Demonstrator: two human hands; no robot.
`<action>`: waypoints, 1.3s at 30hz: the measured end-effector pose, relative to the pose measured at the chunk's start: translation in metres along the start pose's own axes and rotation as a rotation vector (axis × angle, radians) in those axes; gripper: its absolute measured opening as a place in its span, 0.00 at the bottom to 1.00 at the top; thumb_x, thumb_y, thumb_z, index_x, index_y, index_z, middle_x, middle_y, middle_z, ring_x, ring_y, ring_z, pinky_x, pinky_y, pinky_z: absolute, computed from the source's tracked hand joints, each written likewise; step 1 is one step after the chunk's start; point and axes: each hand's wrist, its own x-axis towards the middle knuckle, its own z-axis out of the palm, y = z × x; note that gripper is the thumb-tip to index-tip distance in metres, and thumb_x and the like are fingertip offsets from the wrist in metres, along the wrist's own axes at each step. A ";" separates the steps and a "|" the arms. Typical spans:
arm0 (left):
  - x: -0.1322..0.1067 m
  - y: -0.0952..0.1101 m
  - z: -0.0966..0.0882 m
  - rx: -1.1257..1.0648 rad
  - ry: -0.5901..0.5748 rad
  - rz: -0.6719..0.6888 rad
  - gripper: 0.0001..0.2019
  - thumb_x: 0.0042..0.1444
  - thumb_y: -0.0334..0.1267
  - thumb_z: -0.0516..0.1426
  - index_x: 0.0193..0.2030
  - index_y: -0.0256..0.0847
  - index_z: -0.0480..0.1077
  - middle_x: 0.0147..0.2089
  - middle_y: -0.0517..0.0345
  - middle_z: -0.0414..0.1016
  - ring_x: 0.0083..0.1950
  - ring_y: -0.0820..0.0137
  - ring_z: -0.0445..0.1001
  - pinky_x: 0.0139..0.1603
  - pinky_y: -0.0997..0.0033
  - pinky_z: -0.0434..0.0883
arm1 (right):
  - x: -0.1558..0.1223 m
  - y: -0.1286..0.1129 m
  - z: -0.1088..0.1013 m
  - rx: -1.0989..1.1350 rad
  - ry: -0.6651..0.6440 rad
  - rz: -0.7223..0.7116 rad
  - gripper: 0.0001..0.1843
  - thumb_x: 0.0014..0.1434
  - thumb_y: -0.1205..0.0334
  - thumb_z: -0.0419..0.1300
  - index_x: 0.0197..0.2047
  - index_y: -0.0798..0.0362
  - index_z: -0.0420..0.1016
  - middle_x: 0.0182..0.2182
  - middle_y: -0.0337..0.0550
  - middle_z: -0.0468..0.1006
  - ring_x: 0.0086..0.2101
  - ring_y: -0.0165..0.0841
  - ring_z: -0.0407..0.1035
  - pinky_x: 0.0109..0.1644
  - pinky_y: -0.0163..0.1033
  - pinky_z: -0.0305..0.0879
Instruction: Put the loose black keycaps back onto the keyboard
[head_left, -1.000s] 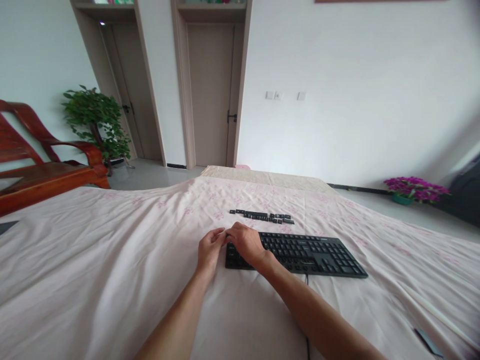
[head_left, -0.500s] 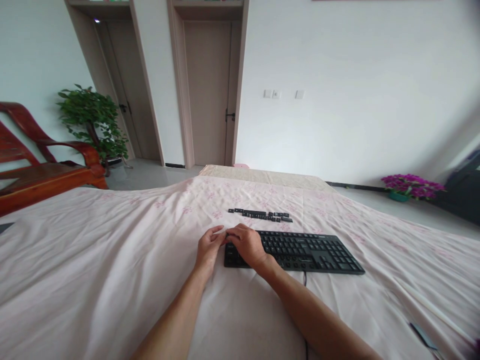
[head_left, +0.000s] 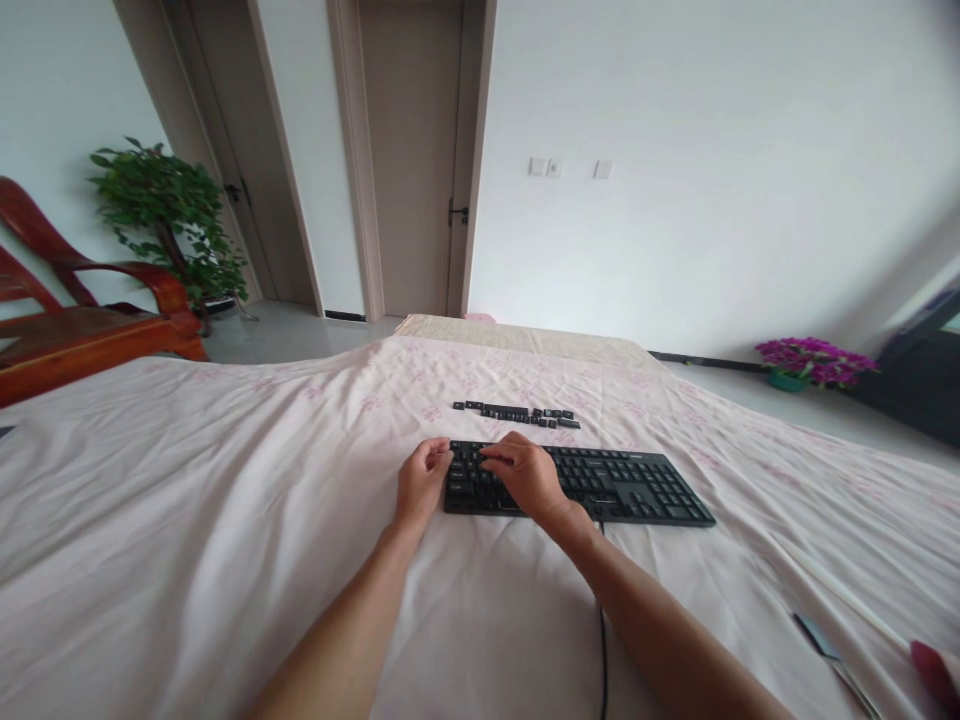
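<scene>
At far left, a red-brown wooden chair (head_left: 97,325); beside it, a leafy green plant (head_left: 161,205). Behind the plant, in the upper left of the frame, stands a closed door (head_left: 247,150), and a second door (head_left: 411,150) stands at upper centre-left. A pale pink-flowered cloth (head_left: 285,510) covers the surface across the lower frame.

At centre, the left hand (head_left: 421,482) is at the upper left corner of the black keyboard (head_left: 664,490), fingers curled, thumb and forefinger close together; whether anything is held between them cannot be told. The keyboard lies flat on the cloth, slightly right of centre. Above it in the frame lie loose black keycaps (head_left: 506,411), well apart from the hands. The right hand (head_left: 529,478) is over the keyboard's left part, thumb and fingertips drawn together; any item in that pinch cannot be made out. A black cable (head_left: 603,640) runs from the keyboard to the lower edge.

At right, purple flowers (head_left: 821,358) in a green pot (head_left: 786,382) stand on the floor; at lower right, a slim flat object (head_left: 815,635) and a red item (head_left: 934,675), unidentified.
</scene>
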 end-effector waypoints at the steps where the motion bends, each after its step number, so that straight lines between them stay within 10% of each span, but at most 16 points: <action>1: 0.000 0.000 0.000 0.042 0.003 0.006 0.17 0.51 0.43 0.59 0.46 0.38 0.72 0.45 0.49 0.77 0.44 0.65 0.76 0.48 0.65 0.70 | -0.004 0.003 0.000 -0.002 -0.008 0.002 0.09 0.56 0.57 0.61 0.40 0.43 0.80 0.37 0.37 0.76 0.37 0.30 0.71 0.42 0.32 0.63; 39: -0.001 -0.009 0.001 0.173 0.004 0.106 0.12 0.54 0.36 0.54 0.43 0.41 0.74 0.46 0.52 0.77 0.47 0.66 0.75 0.53 0.64 0.68 | -0.028 0.001 0.011 -0.201 -0.084 -0.069 0.07 0.58 0.61 0.59 0.37 0.47 0.80 0.33 0.40 0.74 0.37 0.31 0.67 0.42 0.32 0.61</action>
